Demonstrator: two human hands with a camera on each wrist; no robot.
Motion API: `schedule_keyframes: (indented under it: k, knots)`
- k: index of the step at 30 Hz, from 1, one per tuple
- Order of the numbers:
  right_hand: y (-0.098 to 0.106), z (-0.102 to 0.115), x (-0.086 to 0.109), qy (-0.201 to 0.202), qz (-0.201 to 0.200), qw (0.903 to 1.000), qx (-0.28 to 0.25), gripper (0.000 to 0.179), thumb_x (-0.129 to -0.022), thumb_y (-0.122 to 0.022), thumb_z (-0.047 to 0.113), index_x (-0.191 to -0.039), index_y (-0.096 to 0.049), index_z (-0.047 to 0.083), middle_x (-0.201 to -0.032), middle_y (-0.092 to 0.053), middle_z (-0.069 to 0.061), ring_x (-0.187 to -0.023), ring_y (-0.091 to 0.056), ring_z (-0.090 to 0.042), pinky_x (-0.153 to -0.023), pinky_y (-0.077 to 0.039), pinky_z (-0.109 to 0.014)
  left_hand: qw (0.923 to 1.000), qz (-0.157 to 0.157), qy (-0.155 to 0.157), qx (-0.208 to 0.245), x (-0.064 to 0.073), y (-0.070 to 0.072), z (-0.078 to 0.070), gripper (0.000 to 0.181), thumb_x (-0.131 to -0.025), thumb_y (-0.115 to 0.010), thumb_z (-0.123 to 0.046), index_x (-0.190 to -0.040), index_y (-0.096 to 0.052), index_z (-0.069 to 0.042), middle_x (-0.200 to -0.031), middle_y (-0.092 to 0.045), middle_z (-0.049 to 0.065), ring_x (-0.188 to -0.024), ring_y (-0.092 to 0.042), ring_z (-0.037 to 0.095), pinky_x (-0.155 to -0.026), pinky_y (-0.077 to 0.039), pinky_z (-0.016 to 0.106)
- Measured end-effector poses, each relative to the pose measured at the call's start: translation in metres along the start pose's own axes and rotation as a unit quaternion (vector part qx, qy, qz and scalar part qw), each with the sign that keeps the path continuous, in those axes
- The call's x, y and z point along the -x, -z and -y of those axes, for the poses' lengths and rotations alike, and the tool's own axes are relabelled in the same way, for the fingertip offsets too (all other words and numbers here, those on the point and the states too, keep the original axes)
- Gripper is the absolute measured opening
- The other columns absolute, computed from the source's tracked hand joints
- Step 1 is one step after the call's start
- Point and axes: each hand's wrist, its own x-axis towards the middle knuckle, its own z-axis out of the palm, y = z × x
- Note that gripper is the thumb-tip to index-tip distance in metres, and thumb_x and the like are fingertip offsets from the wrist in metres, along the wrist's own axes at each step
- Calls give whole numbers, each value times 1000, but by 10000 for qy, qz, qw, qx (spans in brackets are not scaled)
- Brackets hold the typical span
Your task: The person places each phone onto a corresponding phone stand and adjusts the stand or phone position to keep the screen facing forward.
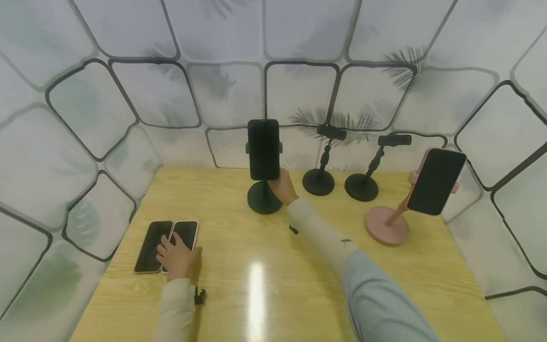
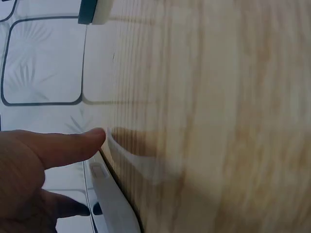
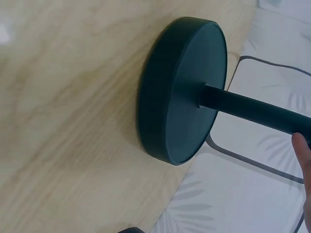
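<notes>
A dark green phone stand [image 1: 262, 201] stands upright on the table, with a black-screened phone [image 1: 263, 149] in its clamp. My right hand [image 1: 282, 186] grips the stand's post just under the phone, its fingers partly hidden behind the phone. In the right wrist view a fingertip [image 3: 299, 141] lies against the dark green post [image 3: 252, 110] above the round base [image 3: 194, 97]. My left hand [image 1: 175, 259] is spread over a white-edged phone [image 1: 188, 231] lying flat. Beside that phone lies another dark phone [image 1: 149, 249]. The left wrist view shows a straight thumb [image 2: 73, 147] by the white phone edge [image 2: 114, 204].
Two black phone stands [image 1: 318, 182] [image 1: 362, 186] with bare clamps stand at the back, right of the green one. A pink stand [image 1: 386, 226] holding a tilted phone [image 1: 437, 180] is at the right. Patterned panels [image 1: 231, 95] enclose the wooden table [image 1: 226, 275] at the back and sides.
</notes>
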Motion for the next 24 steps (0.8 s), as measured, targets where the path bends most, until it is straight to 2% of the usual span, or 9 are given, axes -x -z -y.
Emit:
schedule_keyframes:
  k: [3, 5, 11, 15, 17, 20, 22, 24]
  knots:
    - [-7, 0, -14, -154, 48, 9997, 158, 19, -93, -51, 8, -85, -63, -3, -87, -68, -19, -82, -64, -29, -76, -52, -39, 9992, 353, -100, -184, 2, 2, 3, 88, -90, -55, -38, -145, -6, 11, -145, 12, 42, -130, -1, 61, -102, -9, 72]
    - [-11, 1, -22, -204, 56, 9995, 242, 18, -92, -52, 8, -85, -64, -4, -88, -69, -19, -85, -65, -30, -79, -52, -40, 9987, 390, -187, -264, 4, 3, 5, 87, -92, -54, -39, -146, -6, 9, -146, 13, 41, -131, 1, 62, -102, -8, 73]
    - [-25, 1, -39, -324, -10, 9988, 363, 17, -90, -54, 10, -88, -64, -3, -94, -70, -18, -90, -67, -30, -82, -53, -39, 9976, 264, -407, -490, 7, 0, 10, 83, -94, -51, -37, -146, -7, 9, -147, 7, 41, -132, -3, 62, -102, -7, 75]
    - [-32, -3, -45, -330, 4, 9994, 108, 17, -90, -55, 9, -92, -64, -5, -94, -69, -21, -89, -66, -31, -82, -52, -40, 9966, 302, -471, -606, 8, -3, 10, 84, -94, -51, -38, -145, -7, 12, -147, 3, 41, -133, -5, 61, -102, -8, 75]
    - [-33, -4, -46, -274, 41, 9995, 163, 18, -88, -58, 6, -99, -62, -7, -98, -68, -22, -92, -66, -33, -84, -52, -40, 9956, 297, -499, -732, 8, -4, 9, 84, -93, -51, -38, -144, -9, 14, -147, -1, 41, -133, -8, 60, -103, -11, 74]
    - [-26, -4, -42, -531, 116, 9983, 193, 31, -85, -62, 2, -114, -55, -6, -102, -66, -23, -96, -65, -33, -85, -52, -41, 9945, 292, -542, -848, 7, -5, 6, 82, -94, -51, -36, -143, -10, 16, -146, -5, 42, -133, -11, 59, -103, -14, 73]
    - [-16, -4, -34, -703, -92, 9974, 111, 38, -84, -63, 0, -120, -51, -4, -105, -66, -22, -98, -65, -33, -86, -52, -41, 9950, 303, -526, -788, 7, -5, 4, 79, -95, -50, -33, -142, -10, 17, -146, -5, 43, -133, -11, 59, -104, -13, 72]
    - [-4, -4, -22, -945, -648, 9934, -67, 35, -85, -61, 0, -119, -50, -4, -103, -66, -21, -96, -65, -32, -82, -54, -39, 9960, 308, -501, -679, 8, -3, 3, 77, -95, -49, -30, -142, -10, 17, -145, -4, 44, -133, -10, 59, -105, -11, 72]
